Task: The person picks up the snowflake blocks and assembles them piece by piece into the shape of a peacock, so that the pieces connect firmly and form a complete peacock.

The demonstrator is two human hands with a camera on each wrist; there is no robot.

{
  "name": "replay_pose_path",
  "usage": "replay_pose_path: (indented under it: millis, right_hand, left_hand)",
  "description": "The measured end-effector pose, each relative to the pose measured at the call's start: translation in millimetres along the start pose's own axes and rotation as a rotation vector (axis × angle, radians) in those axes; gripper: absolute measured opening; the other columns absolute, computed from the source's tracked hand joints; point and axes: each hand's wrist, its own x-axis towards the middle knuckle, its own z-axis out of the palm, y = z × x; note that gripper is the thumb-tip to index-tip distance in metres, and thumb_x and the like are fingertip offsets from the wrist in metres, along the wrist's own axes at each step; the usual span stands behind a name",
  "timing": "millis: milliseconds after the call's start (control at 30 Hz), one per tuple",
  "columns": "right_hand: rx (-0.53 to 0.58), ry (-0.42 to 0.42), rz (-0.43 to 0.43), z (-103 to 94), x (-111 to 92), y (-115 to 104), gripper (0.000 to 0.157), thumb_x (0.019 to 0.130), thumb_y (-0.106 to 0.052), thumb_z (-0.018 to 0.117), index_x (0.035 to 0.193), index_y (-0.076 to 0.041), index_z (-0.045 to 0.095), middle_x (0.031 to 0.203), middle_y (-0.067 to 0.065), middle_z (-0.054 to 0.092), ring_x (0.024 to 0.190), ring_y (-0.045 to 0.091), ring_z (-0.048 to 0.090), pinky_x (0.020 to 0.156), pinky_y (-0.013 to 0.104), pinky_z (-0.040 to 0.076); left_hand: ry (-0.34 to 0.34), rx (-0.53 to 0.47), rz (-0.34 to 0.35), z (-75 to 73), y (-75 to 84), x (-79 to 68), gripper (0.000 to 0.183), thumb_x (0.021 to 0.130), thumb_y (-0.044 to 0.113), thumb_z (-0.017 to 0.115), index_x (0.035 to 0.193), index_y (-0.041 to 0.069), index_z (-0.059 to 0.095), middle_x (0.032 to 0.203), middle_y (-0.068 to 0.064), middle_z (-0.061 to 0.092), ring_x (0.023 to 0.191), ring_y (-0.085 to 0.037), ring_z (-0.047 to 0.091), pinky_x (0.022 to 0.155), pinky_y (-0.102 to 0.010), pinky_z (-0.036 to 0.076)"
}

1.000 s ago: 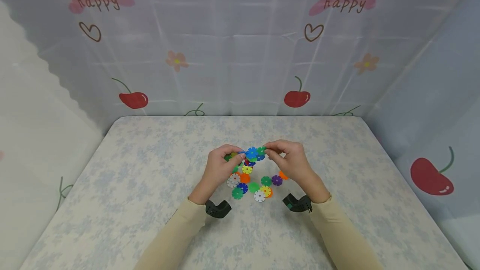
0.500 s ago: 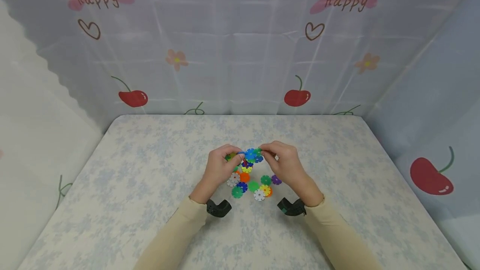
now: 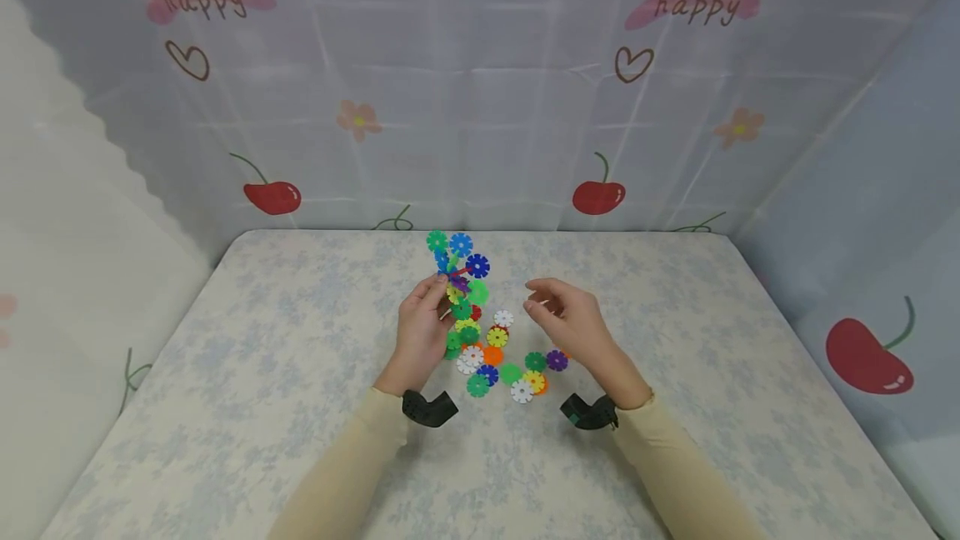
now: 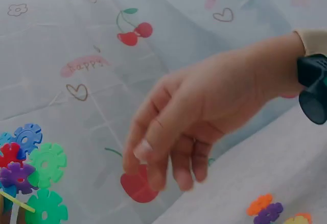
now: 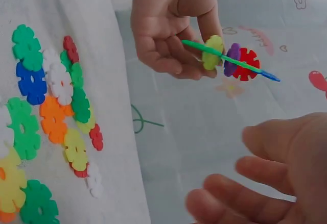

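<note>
My left hand [image 3: 422, 332] pinches a cluster of joined snowflake discs [image 3: 477, 266], blue, green, purple, red and yellow, held up over the table. In the right wrist view the left hand [image 5: 176, 35] grips this cluster [image 5: 232, 66] from behind, a green and a blue disc edge-on. My right hand [image 3: 573, 319] hovers to the right of the cluster, apart from it, with bent fingers and nothing between them. The left wrist view shows the right hand [image 4: 189, 112] hanging relaxed, with part of the cluster [image 4: 51, 175] at the lower left corner.
Several loose snowflake discs, including a white disc [image 3: 521, 392], a purple disc [image 3: 557, 360] and an orange disc [image 3: 492, 355], lie on the patterned tablecloth [image 3: 300, 323] below and between the hands. A printed curtain [image 3: 480, 148] stands behind the table.
The right hand has let go of the cluster and sits apart from it. My left hand has moved slightly left and turned the cluster upright, uncovering more discs on the table.
</note>
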Motion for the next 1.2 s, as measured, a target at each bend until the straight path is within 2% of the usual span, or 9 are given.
replay_pose_path:
  millis: [100, 200, 267, 333, 467, 567, 833, 1033, 1200]
  right_hand:
    - [-0.086, -0.251, 0.074, 5.8, 0.4, 3.9, 0.033, 0.098, -0.019, 0.068, 0.127, -0.004, 0.068, 0.106, 0.012, 0.074, 0.086, 0.021, 0.067, 0.073, 0.033, 0.059]
    - [-0.143, -0.461, 0.045, 16.2, -0.2, 7.1, 0.033, 0.097, -0.019, 0.069, 0.126, -0.005, 0.069, 0.107, 0.011, 0.074, 0.086, 0.019, 0.068, 0.075, 0.033, 0.059]
    - [-0.159, -0.551, 0.007, 23.7, -1.0, 8.0, 0.032, 0.094, -0.017, 0.072, 0.124, -0.005, 0.071, 0.108, 0.011, 0.074, 0.086, 0.017, 0.068, 0.079, 0.034, 0.059]
    - [-0.177, -0.589, -0.022, 30.2, -1.9, 8.3, 0.032, 0.091, -0.015, 0.075, 0.122, -0.005, 0.072, 0.108, 0.011, 0.075, 0.083, 0.014, 0.067, 0.082, 0.035, 0.06]
    - [-0.197, -0.587, -0.022, 37.4, -3.7, 8.6, 0.034, 0.085, -0.011, 0.081, 0.118, -0.006, 0.074, 0.106, 0.009, 0.075, 0.076, 0.011, 0.061, 0.082, 0.037, 0.059]
    - [-0.196, -0.574, -0.009, 39.1, -4.3, 10.4, 0.034, 0.084, -0.011, 0.083, 0.116, -0.007, 0.074, 0.104, 0.008, 0.074, 0.078, 0.011, 0.061, 0.081, 0.037, 0.059]
    - [-0.208, -0.532, 0.021, 38.6, -2.3, 13.3, 0.032, 0.085, -0.01, 0.082, 0.115, -0.007, 0.073, 0.102, 0.006, 0.072, 0.084, 0.015, 0.062, 0.08, 0.033, 0.057]
    - [-0.306, -0.479, 0.026, 35.5, -2.7, 14.0, 0.032, 0.082, -0.01, 0.083, 0.112, -0.005, 0.074, 0.101, 0.008, 0.071, 0.088, 0.02, 0.06, 0.082, 0.038, 0.055]
    - [-0.336, -0.481, 0.05, 34.8, -2.9, 16.2, 0.027, 0.082, -0.011, 0.084, 0.107, -0.006, 0.075, 0.093, 0.004, 0.067, 0.083, 0.017, 0.055, 0.077, 0.034, 0.051]
  left_hand:
    - [-0.006, -0.105, -0.021, -0.1, 0.2, 1.8, 0.016, 0.109, 0.019, 0.049, 0.096, 0.017, 0.058, 0.079, 0.006, 0.055, 0.073, -0.011, 0.047, 0.07, -0.021, 0.043]
    - [-0.027, -0.193, -0.031, -0.1, 2.0, 1.5, 0.014, 0.109, 0.015, 0.048, 0.098, 0.014, 0.055, 0.081, 0.004, 0.058, 0.076, -0.01, 0.055, 0.076, -0.018, 0.055]
    - [-0.038, -0.241, -0.029, -0.2, 3.7, 1.3, 0.012, 0.109, 0.012, 0.047, 0.098, 0.013, 0.054, 0.083, 0.002, 0.061, 0.078, -0.009, 0.062, 0.08, -0.02, 0.059]
    - [-0.047, -0.274, -0.02, -0.2, 5.3, 1.4, 0.012, 0.108, 0.009, 0.047, 0.097, 0.012, 0.051, 0.084, 0.001, 0.064, 0.08, -0.009, 0.068, 0.081, -0.022, 0.061]
    - [-0.059, -0.323, -0.007, 0.0, 7.4, 1.6, 0.017, 0.108, 0.005, 0.046, 0.092, 0.012, 0.047, 0.084, 0.0, 0.066, 0.08, -0.01, 0.072, 0.083, -0.024, 0.062]
    - [-0.064, -0.345, 0.009, -0.2, 7.9, 1.4, 0.018, 0.107, 0.003, 0.046, 0.092, 0.012, 0.046, 0.087, 0.0, 0.067, 0.083, -0.01, 0.072, 0.084, -0.025, 0.061]
    - [-0.026, -0.266, 0.097, 1.8, 7.5, 0.1, 0.014, 0.103, -0.004, 0.051, 0.097, 0.009, 0.05, 0.095, -0.002, 0.066, 0.089, -0.013, 0.074, 0.086, -0.027, 0.061]
    - [-0.034, -0.258, 0.12, 2.1, 7.2, -1.3, 0.015, 0.102, -0.005, 0.052, 0.095, 0.008, 0.051, 0.093, -0.002, 0.066, 0.087, -0.013, 0.075, 0.084, -0.027, 0.062]
    - [-0.052, -0.27, 0.117, 1.6, 7.5, -1.4, 0.012, 0.103, 0.001, 0.054, 0.096, 0.01, 0.05, 0.091, 0.0, 0.067, 0.086, -0.012, 0.074, 0.085, -0.027, 0.062]
